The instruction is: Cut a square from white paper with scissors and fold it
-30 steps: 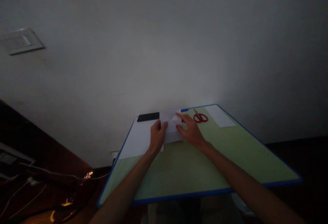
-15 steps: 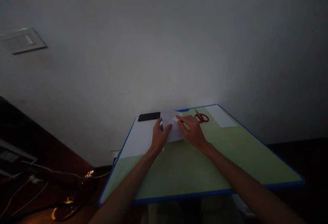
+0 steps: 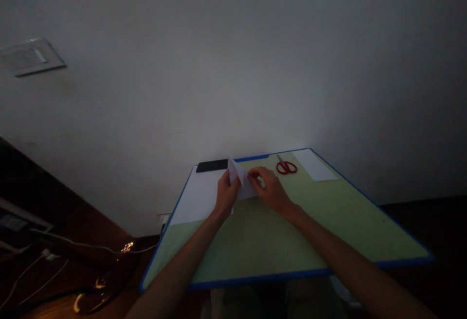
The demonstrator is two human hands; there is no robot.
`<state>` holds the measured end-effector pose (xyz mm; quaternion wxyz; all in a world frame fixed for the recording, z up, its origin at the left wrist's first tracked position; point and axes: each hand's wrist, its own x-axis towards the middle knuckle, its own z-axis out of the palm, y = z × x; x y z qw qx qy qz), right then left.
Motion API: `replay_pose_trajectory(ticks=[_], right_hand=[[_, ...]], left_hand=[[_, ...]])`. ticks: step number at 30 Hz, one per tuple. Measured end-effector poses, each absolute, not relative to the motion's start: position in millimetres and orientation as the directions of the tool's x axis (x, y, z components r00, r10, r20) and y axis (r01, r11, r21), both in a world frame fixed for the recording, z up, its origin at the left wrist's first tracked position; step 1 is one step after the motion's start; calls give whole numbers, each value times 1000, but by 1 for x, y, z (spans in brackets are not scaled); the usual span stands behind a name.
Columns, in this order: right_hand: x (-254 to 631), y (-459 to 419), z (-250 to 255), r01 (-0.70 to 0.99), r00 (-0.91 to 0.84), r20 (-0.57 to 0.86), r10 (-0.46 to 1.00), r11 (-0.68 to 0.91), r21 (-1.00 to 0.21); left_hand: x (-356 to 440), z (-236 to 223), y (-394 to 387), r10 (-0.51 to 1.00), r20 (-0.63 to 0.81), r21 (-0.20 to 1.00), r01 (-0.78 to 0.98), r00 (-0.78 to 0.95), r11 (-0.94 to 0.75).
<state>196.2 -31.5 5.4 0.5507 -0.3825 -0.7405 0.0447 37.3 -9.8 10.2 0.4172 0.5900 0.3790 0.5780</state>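
Observation:
A small sheet of white paper (image 3: 246, 188) is held up above the table, with its upper part folded over at a slant. My left hand (image 3: 227, 191) is closed on its left side, thumb in front. On the right, the fingers of my right hand (image 3: 268, 185) pinch the paper's folded edge between thumb and forefinger. A larger white sheet (image 3: 200, 195) lies flat beneath and left of my left hand. Just beyond my right hand rest scissors (image 3: 286, 167) with red handles.
The light green table (image 3: 280, 246) has a blue rim and stands against a grey wall (image 3: 233, 66). A black phone-like slab (image 3: 212, 165) lies at the back left. A white paper strip (image 3: 315, 165) lies at the back right. White cables (image 3: 105, 249) run at the lower left.
The small paper's top right part has been folded over towards the lower left. My right hand's fingers have curled and drawn in slightly. My left hand has stayed nearly in place.

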Motion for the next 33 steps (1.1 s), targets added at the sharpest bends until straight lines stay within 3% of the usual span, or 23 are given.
replay_pose_trajectory(ticks=[6,14,25,33], right_hand=[[195,-29,6,494,-9,763,646,666,-558],[197,-24,7,344,42,691,721,639,-688],[197,-26,8,339,21,651,759,607,-718],[197,-23,5,289,55,629,776,591,-754]], left_hand=[[39,14,-15,903,417,907,15,106,-420],[38,19,-20,889,442,888,81,117,-452],[38,22,-26,866,478,843,202,146,-499],[39,24,-29,768,582,714,283,268,-640]])
